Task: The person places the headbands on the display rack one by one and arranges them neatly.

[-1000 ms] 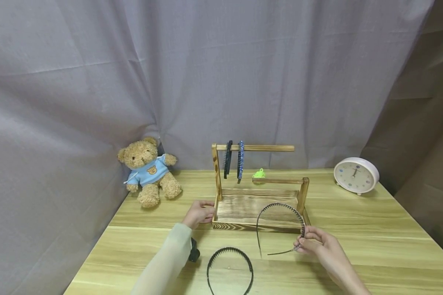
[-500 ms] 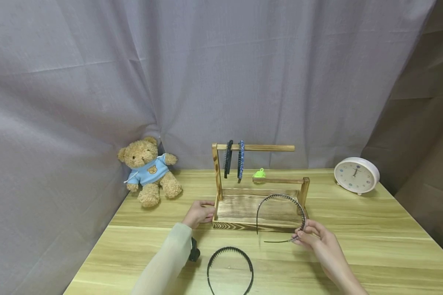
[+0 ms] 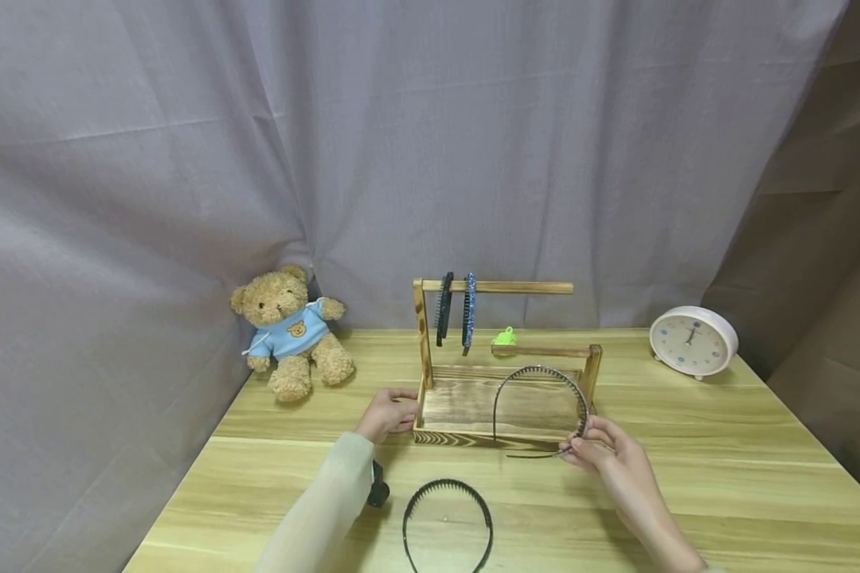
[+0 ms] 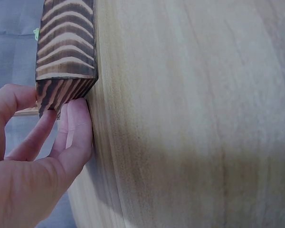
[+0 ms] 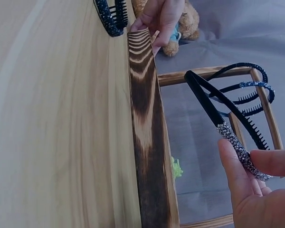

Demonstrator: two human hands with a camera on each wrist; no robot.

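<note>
My right hand (image 3: 619,461) pinches a black toothed headband (image 3: 541,370) with silver glitter. It is raised before the rack, its open ends toward the lower left; in the right wrist view thumb and fingers press its sparkly part (image 5: 233,142). My left hand (image 3: 387,415) holds the left end of the wooden rack (image 3: 466,438), fingertips at its end wall (image 4: 61,90) in the left wrist view. On the rack's taller bar (image 3: 523,287) hang a black headband (image 3: 443,310) and a blue glitter headband (image 3: 469,314).
Another black toothed headband (image 3: 447,483) lies on the table (image 3: 688,493) near the front. A teddy bear (image 3: 290,334) in a blue top sits at the back left. At the back right stands a white clock (image 3: 693,342). A bright green item (image 3: 505,337) shows behind the rack's lower bar (image 3: 537,350).
My right hand has moved the silver headband up, away from me and slightly left, so it overlaps more of the rack. The left hand stays at the rack's end.
</note>
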